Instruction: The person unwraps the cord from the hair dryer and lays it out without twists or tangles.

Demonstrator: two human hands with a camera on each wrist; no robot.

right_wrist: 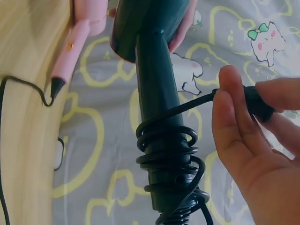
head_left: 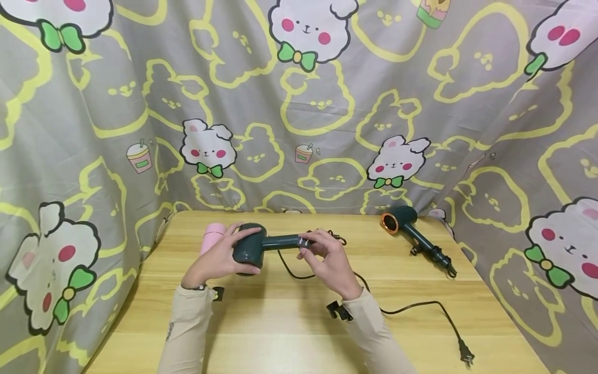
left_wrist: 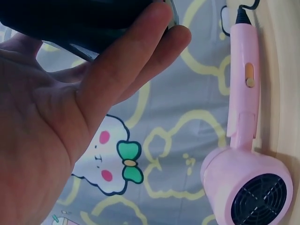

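My left hand [head_left: 217,262] grips a dark green hair dryer [head_left: 249,249] round its head, with the handle pointing right. Its black cord [right_wrist: 168,161] is wound in several loops about the handle. Between thumb and fingers my right hand [head_left: 331,262] pinches the plug [right_wrist: 258,104] at the cord's end; the prongs show in the head view. From the plug, a stretch of cord runs to the loops. Behind the left hand lies a pink hair dryer [left_wrist: 246,173], mostly covered by that hand in the head view.
A second dark green hair dryer [head_left: 413,236] with a copper-coloured rim lies at the table's back right, cord bundled at its handle. The pink dryer's black cord [head_left: 420,304] trails across the wooden table [head_left: 280,332] to a plug [head_left: 466,353] at front right. Patterned curtains [head_left: 322,182] surround the table.
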